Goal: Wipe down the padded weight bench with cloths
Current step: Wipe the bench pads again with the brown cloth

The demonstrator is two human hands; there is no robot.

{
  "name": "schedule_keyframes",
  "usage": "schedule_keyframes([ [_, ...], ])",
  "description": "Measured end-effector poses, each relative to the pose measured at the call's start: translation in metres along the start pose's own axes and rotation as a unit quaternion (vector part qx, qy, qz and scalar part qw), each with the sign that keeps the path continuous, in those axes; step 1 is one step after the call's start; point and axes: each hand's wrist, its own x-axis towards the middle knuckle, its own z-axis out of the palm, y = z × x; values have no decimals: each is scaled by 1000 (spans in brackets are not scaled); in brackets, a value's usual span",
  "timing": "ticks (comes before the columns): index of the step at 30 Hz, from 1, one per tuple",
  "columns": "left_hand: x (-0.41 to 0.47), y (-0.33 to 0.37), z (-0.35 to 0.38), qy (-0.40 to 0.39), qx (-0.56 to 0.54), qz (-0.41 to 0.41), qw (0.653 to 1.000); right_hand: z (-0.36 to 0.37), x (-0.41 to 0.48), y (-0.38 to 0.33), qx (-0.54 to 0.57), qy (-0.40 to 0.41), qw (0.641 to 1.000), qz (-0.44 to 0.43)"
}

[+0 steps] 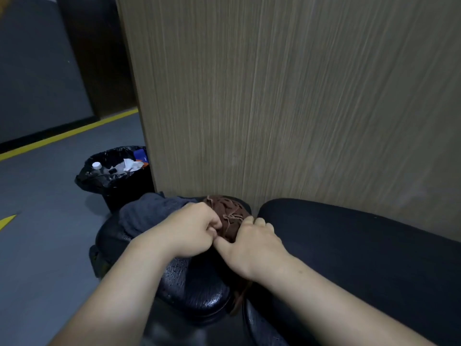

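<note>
1. Cloth of crumpled brown terry lies bunched on the far end of the small black padded seat of the weight bench. It sits right beside the gap to the long black padded backrest, and a strip of it seems to hang down into that gap.
2. Both hands are on this cloth. The left hand pinches its near-left edge with curled fingers and thumb. The right hand has its fingers curled over the right side of the bundle, and its thumb reaches toward the left hand until the two nearly touch.
3. My reading is that the cloth is being gathered or refolded into a pad for wiping, so no stroke is in progress. The near part of the seat glistens with droplets, so wet surface remains to be wiped.
4. The next move calls for a firm flat grip on the cloth, followed by pressed strokes across the seat and along the seam beside the backrest.
5. A second cloth, dark blue-grey and rumpled, lies on the seat's far-left part, just behind the left hand.
6. Beyond stand a bin with a black liner holding rubbish, a tall wood-grain panel and a grey floor with yellow lines.
</note>
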Motion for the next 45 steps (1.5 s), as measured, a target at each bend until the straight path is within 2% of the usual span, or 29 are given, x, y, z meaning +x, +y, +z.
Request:
schedule_keyframes([
  [2, -3, 1, -1, -65, -104, -16, 992, -3, 8, 2, -2, 3, 1000, -1],
  [5, -10, 6, -6, -128, -232, -64, 962, -9, 16, 6, 1, -4, 1000, -18],
  [8, -22, 9, -23, -160, -332, -126, 921, -11, 28, 12, 22, -26, 999, -36],
  [10, -27, 9, -38, -148, -368, -145, 906, -8, 37, 15, 38, 3, 999, -32],
  [11, -26, 8, -45, -110, -368, -156, 910, -6, 41, 15, 44, 23, 998, -26],
  [15, -19, 0, -57, 169, -250, -174, 937, 0, 48, 9, 55, 71, 995, -31],
  [16, -18, -1, -56, 214, -205, -160, 941, -2, 48, 9, 52, 67, 995, -48],
  [18, -18, -3, -51, 238, -121, -118, 956, -11, 47, 11, 26, 38, 994, -103],
  [20, -17, 0, -46, 192, -42, -67, 978, -26, 43, 19, -16, -6, 988, -156],
  [22, -14, 4, -38, 113, 9, -5, 993, -44, 37, 27, -43, -51, 979, -191],
  [26, -3, 20, -12, 1, 9, 66, 998, -69, 26, 41, -71, -102, 964, -235],
  [30, 4, 21, 4, 6, -29, 53, 998, -74, 29, 51, -129, -102, 953, -255],
  [33, 6, 19, 4, 34, 28, 31, 999, -73, 37, 56, -142, -34, 960, -241],
  [36, 5, 14, 6, 15, 91, 7, 996, -63, 35, 57, -99, 35, 961, -255],
  [39, -1, 11, 3, -38, 39, -14, 998, -39, 24, 63, 8, 7, 972, -233],
  [41, -3, 15, 0, -80, -10, -31, 996, -24, 23, 72, 18, 16, 972, -233],
  [43, -3, 20, -2, -101, -3, -32, 994, -19, 22, 79, 29, 27, 971, -234],
  [45, -3, 23, -1, -90, 33, -20, 995, -23, 20, 81, 30, 26, 972, -232],
])
